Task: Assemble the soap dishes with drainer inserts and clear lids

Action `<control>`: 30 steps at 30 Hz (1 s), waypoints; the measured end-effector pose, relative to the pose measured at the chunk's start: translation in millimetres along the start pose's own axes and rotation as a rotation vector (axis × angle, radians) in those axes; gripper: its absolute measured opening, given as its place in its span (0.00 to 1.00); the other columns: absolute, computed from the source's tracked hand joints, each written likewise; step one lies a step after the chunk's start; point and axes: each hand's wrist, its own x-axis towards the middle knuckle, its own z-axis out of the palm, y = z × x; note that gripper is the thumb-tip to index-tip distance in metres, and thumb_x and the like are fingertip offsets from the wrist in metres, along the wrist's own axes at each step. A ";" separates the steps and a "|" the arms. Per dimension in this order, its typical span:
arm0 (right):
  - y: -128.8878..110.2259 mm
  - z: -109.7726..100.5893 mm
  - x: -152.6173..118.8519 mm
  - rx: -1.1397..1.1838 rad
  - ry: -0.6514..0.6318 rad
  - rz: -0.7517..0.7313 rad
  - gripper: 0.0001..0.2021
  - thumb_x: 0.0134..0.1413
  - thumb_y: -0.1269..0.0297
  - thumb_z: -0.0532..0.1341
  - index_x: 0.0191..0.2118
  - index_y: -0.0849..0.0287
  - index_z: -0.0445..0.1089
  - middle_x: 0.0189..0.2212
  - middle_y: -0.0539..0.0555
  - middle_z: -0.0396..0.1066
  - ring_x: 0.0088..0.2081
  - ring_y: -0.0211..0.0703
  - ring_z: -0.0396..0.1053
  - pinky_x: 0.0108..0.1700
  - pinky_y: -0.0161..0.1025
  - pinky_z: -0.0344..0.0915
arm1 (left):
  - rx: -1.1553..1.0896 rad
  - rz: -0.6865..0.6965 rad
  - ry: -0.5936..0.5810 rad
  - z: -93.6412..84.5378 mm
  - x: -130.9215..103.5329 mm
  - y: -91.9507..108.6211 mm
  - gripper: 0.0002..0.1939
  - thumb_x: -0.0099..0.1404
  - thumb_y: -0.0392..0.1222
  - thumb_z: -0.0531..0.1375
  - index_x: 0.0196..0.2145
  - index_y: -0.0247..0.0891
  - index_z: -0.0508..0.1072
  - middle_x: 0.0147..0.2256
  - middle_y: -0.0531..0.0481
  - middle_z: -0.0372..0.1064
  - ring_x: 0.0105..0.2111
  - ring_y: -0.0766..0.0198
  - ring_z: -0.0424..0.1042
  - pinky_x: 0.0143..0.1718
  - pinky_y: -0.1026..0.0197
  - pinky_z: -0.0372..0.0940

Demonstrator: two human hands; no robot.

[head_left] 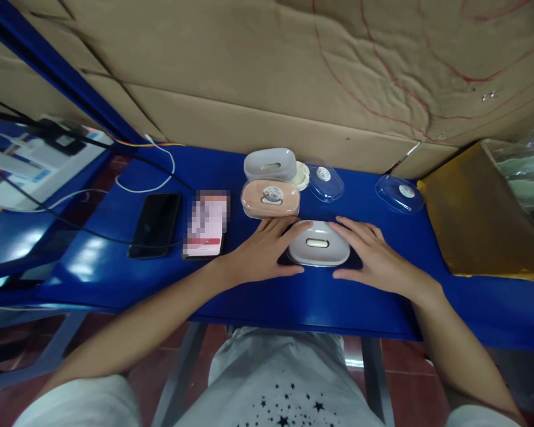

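Note:
A white oval dish [319,250] with a slotted centre rests on the blue table [267,299] between my hands. My left hand [267,252] touches its left side, thumb and fingers curved around the edge. Against the right side is my right hand [367,252], its fingers also curved along the rim. Just behind stands a pink oval dish [253,198] under a clear cover with a round sticker. A second white dish [258,163] is farther back, beside a small stack of cream discs [301,177]. Two clear lids [331,187] with round stickers lie to the right.
A black phone [155,222] and a lit phone [206,225] lie left of my hands. Cables and a white power strip [22,178] are at the far left. An open cardboard box [476,219] stands right, and cardboard [231,71] lines the back.

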 end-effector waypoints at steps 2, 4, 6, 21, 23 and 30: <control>11.0 -3.5 3.1 0.068 0.027 -0.009 0.44 0.69 0.41 0.64 0.80 0.41 0.44 0.79 0.61 0.52 0.77 0.65 0.53 0.73 0.68 0.58 | 0.006 0.005 0.003 -0.8 0.1 1.2 0.45 0.73 0.55 0.67 0.76 0.42 0.52 0.70 0.32 0.59 0.73 0.37 0.57 0.74 0.34 0.53; 24.0 -2.3 10.8 0.081 0.134 0.035 0.35 0.74 0.44 0.58 0.79 0.41 0.48 0.78 0.59 0.54 0.78 0.61 0.53 0.74 0.66 0.55 | 0.018 0.009 0.004 -1.2 -0.1 2.5 0.43 0.73 0.54 0.67 0.76 0.41 0.53 0.68 0.32 0.62 0.71 0.39 0.60 0.73 0.36 0.54; 36.9 3.9 22.2 0.035 0.221 0.119 0.30 0.78 0.46 0.52 0.78 0.42 0.51 0.78 0.59 0.55 0.78 0.61 0.52 0.75 0.68 0.52 | 0.040 0.015 -0.003 -1.8 -0.5 3.1 0.43 0.73 0.56 0.67 0.75 0.41 0.54 0.66 0.33 0.65 0.69 0.39 0.64 0.72 0.37 0.57; 44.5 31.0 40.7 -0.220 0.411 0.319 0.37 0.68 0.36 0.59 0.72 0.53 0.59 0.71 0.72 0.60 0.71 0.74 0.60 0.66 0.73 0.58 | 0.110 0.021 -0.019 -5.5 -1.5 -0.8 0.42 0.74 0.60 0.65 0.75 0.41 0.56 0.66 0.33 0.65 0.69 0.38 0.64 0.72 0.37 0.54; 47.4 28.9 40.2 -0.155 0.393 0.326 0.36 0.68 0.38 0.61 0.71 0.54 0.59 0.70 0.71 0.61 0.71 0.72 0.61 0.66 0.71 0.62 | 0.082 0.016 -0.033 -7.7 -2.0 -1.3 0.43 0.73 0.59 0.66 0.75 0.41 0.56 0.67 0.33 0.65 0.69 0.38 0.64 0.72 0.37 0.54; 27.7 3.4 17.2 0.081 0.338 0.047 0.31 0.66 0.49 0.66 0.69 0.48 0.60 0.69 0.65 0.63 0.72 0.65 0.62 0.70 0.66 0.62 | -0.073 -0.056 -0.036 -12.9 -1.1 -1.3 0.52 0.71 0.57 0.70 0.79 0.45 0.45 0.75 0.34 0.56 0.75 0.37 0.57 0.74 0.35 0.52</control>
